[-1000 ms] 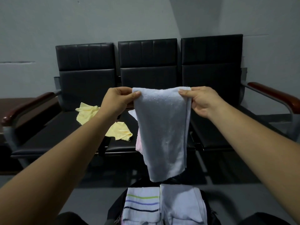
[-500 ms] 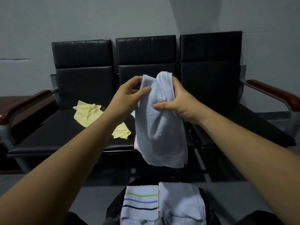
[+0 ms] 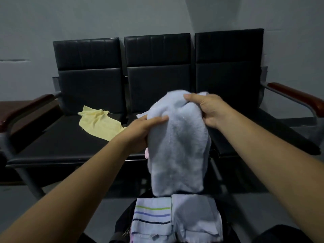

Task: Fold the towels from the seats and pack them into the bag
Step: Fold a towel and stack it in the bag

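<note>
- Progress so far: two folded towels already lie side by side inside the black fabric bag point(image 3: 123, 221). A white one with green, blue and dark stripes point(image 3: 150, 218) fills the bag's left half, and a plain white one point(image 3: 194, 216) touches it in the right half.
- The pale blue terry towel point(image 3: 177, 146) hangs in the air directly above the bag, its lower edge just over the packed pair. It hangs as a narrow panel, but its top is bunched, so I judge the fold unfinished.
- The left hand point(image 3: 142, 128) grips the towel's upper left edge, with the thumb laid across the front and the fingers hidden behind the cloth.
- The right hand point(image 3: 208, 109) holds the top of the same towel, its fingers curled round a bunched ridge of it.
- Beyond the bag stands a row of three black padded seats point(image 3: 157, 67). A crumpled yellow cloth point(image 3: 98, 123) lies unfolded on the seat farthest to the bag's left.
- Also beyond the bag, a sliver of pink fabric point(image 3: 147, 153) shows at the hanging towel's left edge (most of it is hidden, so I cannot tell how many pieces wait there).
- Judged from this, the job is about half done: two towels are packed, one is in hand, and at least the yellow and pink pieces remain to fold and pack.
</note>
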{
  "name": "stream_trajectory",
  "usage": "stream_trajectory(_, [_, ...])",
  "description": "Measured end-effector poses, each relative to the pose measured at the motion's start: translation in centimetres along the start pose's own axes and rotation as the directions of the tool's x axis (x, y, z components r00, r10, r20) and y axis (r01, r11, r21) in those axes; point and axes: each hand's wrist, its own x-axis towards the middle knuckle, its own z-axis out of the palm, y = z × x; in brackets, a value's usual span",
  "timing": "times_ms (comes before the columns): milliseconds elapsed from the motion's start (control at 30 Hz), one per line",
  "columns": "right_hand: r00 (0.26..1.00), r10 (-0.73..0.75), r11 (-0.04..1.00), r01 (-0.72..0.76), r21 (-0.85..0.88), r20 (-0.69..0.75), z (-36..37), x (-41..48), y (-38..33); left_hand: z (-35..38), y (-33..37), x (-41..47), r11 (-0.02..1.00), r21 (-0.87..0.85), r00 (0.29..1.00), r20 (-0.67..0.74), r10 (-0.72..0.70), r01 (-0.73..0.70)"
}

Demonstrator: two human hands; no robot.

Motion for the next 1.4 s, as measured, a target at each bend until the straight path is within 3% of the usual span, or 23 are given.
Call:
stream_trajectory(133, [0.982,0.177,0.981,-0.171,-0.093,0.059,-1.1,-1.0,2.1,0.1,0.2,0.7,0.998,-0.062,0.978,-0.206,-0.033,0.020])
stream_trajectory(300, [0.912,0.182,0.971,-0.227,0.081,0.367,-1.8,-1.9,4.9,-1.0,0.2,0.7,0.983,-0.183,0.985,-0.164,-0.058,0.028])
stream_trajectory(400, [0.956,0.076,0.991,-0.103,0.083,0.284,-1.8,-1.1,5.7,-2.2,0.1,0.4,0.994,-0.106,0.996,-0.090,0.023,-0.033])
stream_trajectory(567, [0.976,-0.111,0.992,0.120,-0.037,0.187,-1.8,-0.6,5.5,-5.1,-0.1,0.3,0.974,0.212,0.992,-0.079,0.101,-0.083])
stream_trajectory(700, [0.971,-0.173,0.942,0.211,-0.261,0.163,-1.8,-0.6,6.4,-6.2,-0.9,0.1,0.903,0.423,0.970,-0.177,0.167,-0.079])
stream_trajectory(800, [0.973,-0.155,0.929,0.202,-0.312,0.169,-2.2,-0.6,7.2,-6.7,-1.6,0.3,0.860,0.501,0.943,-0.228,0.240,-0.097])
stream_trajectory(933, [0.952,-0.164,0.815,0.279,-0.507,0.259,-2.8,-0.8,7.7,-7.1,-1.9,-0.3,0.691,0.715,0.941,-0.152,0.302,-0.106])
stream_trajectory(1100, [0.947,-0.199,0.664,0.320,-0.676,0.252,-3.0,-1.0,8.5,-7.6,-2.4,-1.0,0.674,0.734,0.973,-0.080,0.215,-0.089])
stream_trajectory(1267, [0.934,-0.278,0.570,0.347,-0.745,0.222,-3.1,-1.0,9.4,-7.8,-3.8,-0.6,0.627,0.776,0.879,-0.249,0.406,-0.069])
stream_trajectory(1400, [0.925,-0.349,0.729,0.369,-0.576,0.151,-3.0,-1.2,9.6,-7.9,-4.5,-0.7,0.657,0.723,0.833,-0.216,0.510,-0.214])
